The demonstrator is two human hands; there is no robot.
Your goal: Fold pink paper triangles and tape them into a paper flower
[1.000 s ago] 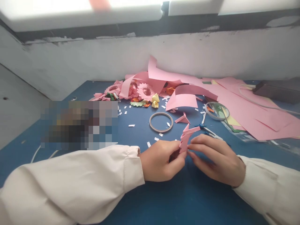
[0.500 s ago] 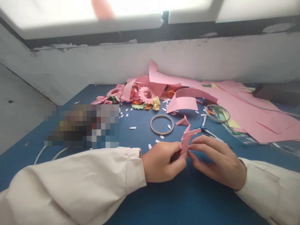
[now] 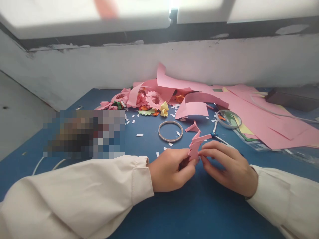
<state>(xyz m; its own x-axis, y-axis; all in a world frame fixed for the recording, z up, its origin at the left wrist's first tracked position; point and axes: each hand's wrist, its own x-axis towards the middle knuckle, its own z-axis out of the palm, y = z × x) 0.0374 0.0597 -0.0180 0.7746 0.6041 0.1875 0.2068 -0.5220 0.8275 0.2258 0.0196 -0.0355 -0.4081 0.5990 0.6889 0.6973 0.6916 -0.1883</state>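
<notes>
My left hand [image 3: 170, 170] and my right hand [image 3: 228, 167] meet over the blue table [image 3: 174, 212], both pinching a folded pink paper strip [image 3: 196, 145] that stands up between the fingertips. The strip is pleated in zigzag folds and its top end points right. Both hands rest low on the table, with cream sleeves covering the wrists. Just behind the right hand lie scissors with a blue pivot [image 3: 219, 137], partly hidden by the fingers.
A tape ring [image 3: 170, 131] lies beyond the hands, and a clear tape roll [image 3: 228, 118] to its right. Pink paper sheets [image 3: 261, 119] and paper flowers [image 3: 152, 98] pile against the back wall. White scraps dot the table. A blurred patch [image 3: 84, 134] sits left.
The hands stay together on the pink strip, with small finger shifts along its folds. The view has wobbled slightly.
</notes>
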